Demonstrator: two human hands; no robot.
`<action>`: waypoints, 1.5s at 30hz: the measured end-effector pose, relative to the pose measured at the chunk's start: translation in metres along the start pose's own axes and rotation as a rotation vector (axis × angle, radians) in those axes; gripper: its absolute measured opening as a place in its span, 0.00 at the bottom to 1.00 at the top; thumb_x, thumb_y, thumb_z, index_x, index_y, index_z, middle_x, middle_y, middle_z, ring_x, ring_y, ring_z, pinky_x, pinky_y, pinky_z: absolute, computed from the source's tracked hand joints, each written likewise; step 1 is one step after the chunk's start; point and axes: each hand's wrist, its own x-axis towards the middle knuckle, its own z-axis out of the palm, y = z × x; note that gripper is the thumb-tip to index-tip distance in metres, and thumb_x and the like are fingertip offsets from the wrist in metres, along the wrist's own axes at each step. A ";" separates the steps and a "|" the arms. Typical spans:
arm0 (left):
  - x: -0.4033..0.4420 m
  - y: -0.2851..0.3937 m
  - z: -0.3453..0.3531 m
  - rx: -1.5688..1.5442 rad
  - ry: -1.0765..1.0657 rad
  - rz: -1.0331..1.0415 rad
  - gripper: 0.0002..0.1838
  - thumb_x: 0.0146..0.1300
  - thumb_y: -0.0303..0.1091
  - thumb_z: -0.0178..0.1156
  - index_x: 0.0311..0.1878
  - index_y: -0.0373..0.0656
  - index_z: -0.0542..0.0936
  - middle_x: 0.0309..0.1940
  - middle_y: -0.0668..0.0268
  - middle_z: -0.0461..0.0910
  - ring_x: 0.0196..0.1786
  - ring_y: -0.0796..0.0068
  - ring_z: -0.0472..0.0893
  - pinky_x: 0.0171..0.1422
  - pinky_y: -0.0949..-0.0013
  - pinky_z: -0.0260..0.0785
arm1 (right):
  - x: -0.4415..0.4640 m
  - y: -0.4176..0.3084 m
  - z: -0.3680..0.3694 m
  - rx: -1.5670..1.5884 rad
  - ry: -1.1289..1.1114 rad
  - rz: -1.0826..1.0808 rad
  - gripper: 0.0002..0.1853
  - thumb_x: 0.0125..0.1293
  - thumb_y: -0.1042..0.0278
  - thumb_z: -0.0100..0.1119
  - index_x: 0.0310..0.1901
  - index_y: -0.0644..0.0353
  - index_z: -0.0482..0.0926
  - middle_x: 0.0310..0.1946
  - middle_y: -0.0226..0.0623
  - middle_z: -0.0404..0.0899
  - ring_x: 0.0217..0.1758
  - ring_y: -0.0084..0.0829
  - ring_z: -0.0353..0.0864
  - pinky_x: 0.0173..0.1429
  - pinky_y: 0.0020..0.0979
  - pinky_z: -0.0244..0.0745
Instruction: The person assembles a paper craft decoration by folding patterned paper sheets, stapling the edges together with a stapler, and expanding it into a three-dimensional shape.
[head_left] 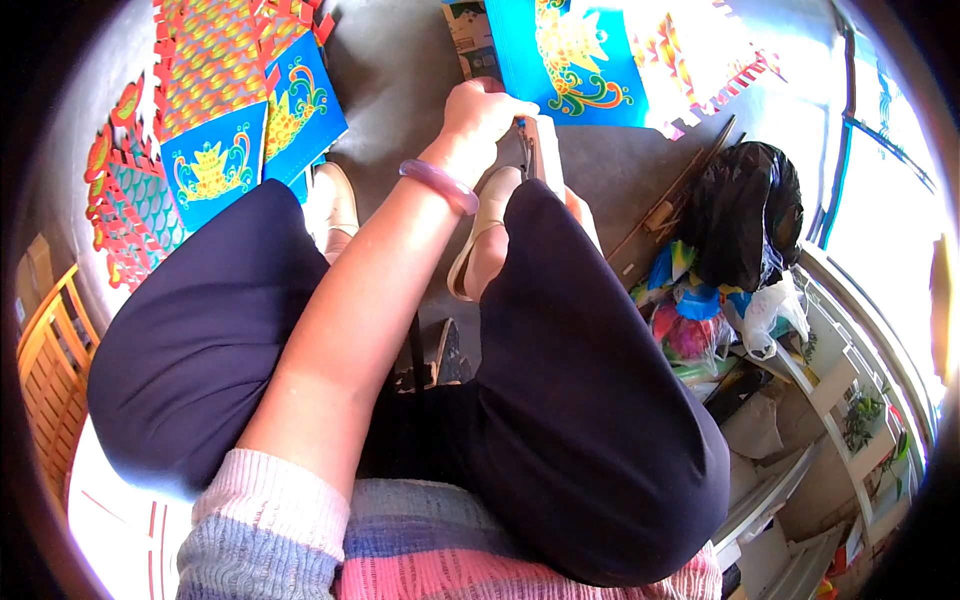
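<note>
My left hand [480, 120], with a pinkish bangle at the wrist, reaches up the middle between my knees. Its fingers are closed in a pinch, and what they hold is too small to name. Just right of its fingertips is a small dark, thin item [527, 145] with a blue spot. My right hand [548, 160] is partly hidden behind my right knee, its fingers closed around or beside that item. Beyond both hands lies a bright blue sheet [570, 60] with a yellow, green and red pattern.
At the upper left are blue patterned sheets [213, 173] and red-and-gold scale-patterned pieces [215, 70]. Thin sticks [665, 205], a black plastic bag [748, 210] and other bags lie at the right. A wooden slatted chair [58, 370] stands at the far left.
</note>
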 end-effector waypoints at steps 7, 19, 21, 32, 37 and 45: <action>0.001 0.004 -0.001 -0.069 0.010 0.010 0.09 0.43 0.23 0.67 0.30 0.36 0.80 0.26 0.65 0.80 0.25 0.77 0.74 0.31 0.74 0.65 | 0.002 0.023 0.018 0.109 0.098 -0.051 0.22 0.59 0.57 0.61 0.47 0.67 0.73 0.35 0.37 0.79 0.39 0.22 0.75 0.42 0.27 0.71; 0.006 0.003 -0.008 0.621 0.103 0.322 0.18 0.47 0.43 0.66 0.39 0.42 0.81 0.33 0.58 0.82 0.38 0.62 0.82 0.43 0.63 0.71 | 0.004 0.173 -0.009 -0.669 0.483 0.242 0.37 0.50 0.52 0.64 0.56 0.69 0.64 0.46 0.57 0.70 0.49 0.53 0.72 0.53 0.46 0.69; -0.003 0.015 -0.007 0.829 0.110 0.316 0.19 0.48 0.48 0.64 0.38 0.44 0.82 0.32 0.58 0.81 0.38 0.59 0.80 0.44 0.61 0.71 | -0.001 0.163 -0.006 -0.726 0.428 0.315 0.40 0.48 0.50 0.66 0.57 0.68 0.63 0.46 0.57 0.69 0.50 0.52 0.72 0.54 0.47 0.68; -0.034 0.018 0.007 0.366 -0.230 0.463 0.15 0.50 0.28 0.64 0.43 0.38 0.78 0.35 0.65 0.81 0.38 0.75 0.79 0.46 0.71 0.70 | 0.098 -0.011 -0.102 0.887 0.659 -0.215 0.11 0.65 0.62 0.53 0.41 0.61 0.72 0.29 0.31 0.75 0.27 0.22 0.75 0.28 0.24 0.72; -0.050 0.045 -0.019 -0.220 -0.758 0.118 0.25 0.48 0.17 0.54 0.54 0.37 0.72 0.47 0.62 0.77 0.54 0.70 0.74 0.62 0.66 0.64 | 0.075 -0.067 -0.128 0.737 0.605 -0.326 0.08 0.61 0.68 0.55 0.35 0.64 0.73 0.26 0.31 0.75 0.23 0.22 0.75 0.25 0.23 0.70; -0.072 0.048 -0.025 -0.374 -0.380 0.292 0.23 0.53 0.20 0.53 0.55 0.38 0.71 0.54 0.61 0.73 0.57 0.68 0.73 0.63 0.64 0.63 | -0.043 -0.201 -0.097 -0.345 0.264 -0.383 0.14 0.63 0.60 0.47 0.32 0.62 0.78 0.24 0.41 0.79 0.22 0.27 0.77 0.26 0.29 0.72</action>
